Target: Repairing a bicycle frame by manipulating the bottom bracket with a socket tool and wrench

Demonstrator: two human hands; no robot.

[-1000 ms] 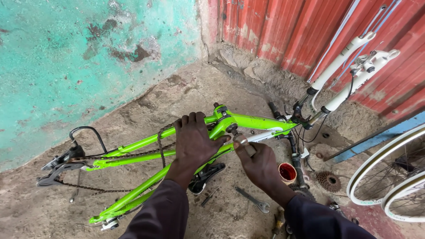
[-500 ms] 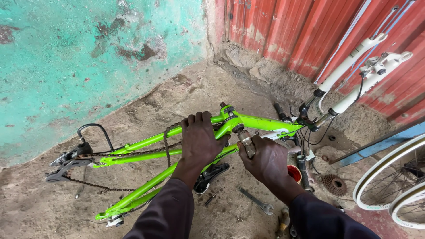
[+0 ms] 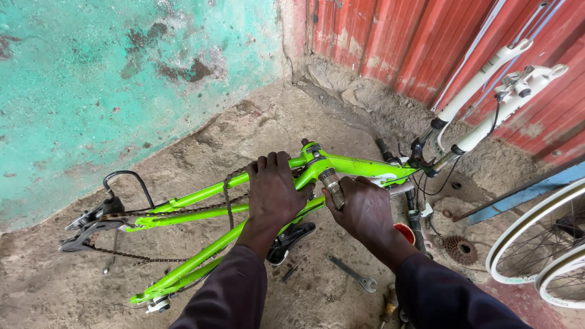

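A bright green bicycle frame point(image 3: 359, 166) rests upside down on the dirt floor, without wheels. My left hand point(image 3: 274, 192) is closed over its tubes near the bottom bracket, beside a loose chain point(image 3: 228, 195). My right hand point(image 3: 364, 210) grips a short metal cylinder-shaped tool point(image 3: 333, 186) held against the bottom bracket area. A white suspension fork point(image 3: 487, 91) points up to the right. The rear derailleur point(image 3: 91, 222) hangs at the frame's left end.
A turquoise wall stands to the left and a red corrugated metal wall behind. A spanner point(image 3: 353, 273), a sprocket cluster point(image 3: 460, 248) and a small red cup point(image 3: 405, 232) lie on the ground. Two white-rimmed wheels point(image 3: 539, 244) lean at the right edge.
My right hand has shifted along the frame toward the bottom bracket, and the metal tool now stands more upright in its grip. My left hand keeps its hold.
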